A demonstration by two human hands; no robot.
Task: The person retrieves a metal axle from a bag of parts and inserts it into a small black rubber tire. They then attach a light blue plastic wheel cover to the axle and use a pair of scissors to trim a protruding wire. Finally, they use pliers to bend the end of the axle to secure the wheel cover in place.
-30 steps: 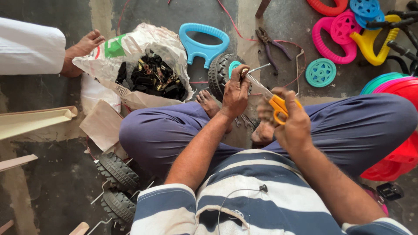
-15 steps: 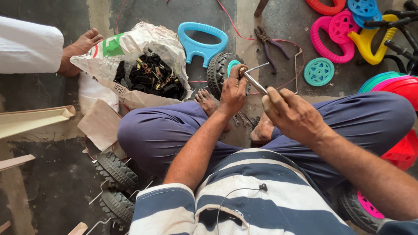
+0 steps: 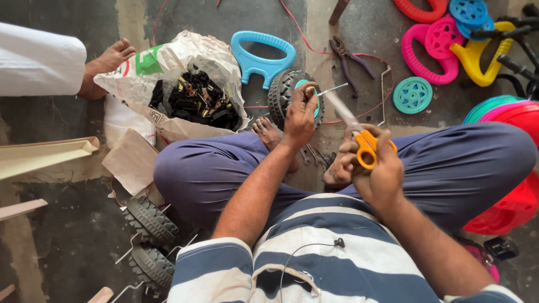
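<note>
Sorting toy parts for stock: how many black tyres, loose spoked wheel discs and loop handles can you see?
Black tyres: 3, one under the left hand
Loose spoked discs: 3
Loop handles: 4
Total: 10

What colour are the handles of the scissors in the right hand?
Orange, seen in the head view: scissors in the right hand.

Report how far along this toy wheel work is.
Done: two black axled wheels lie by the left knee. In hand: left hand steadies a black wheel, right hand holds orange-handled scissors. Left: loose hubs, one teal, and blue handle.
</note>
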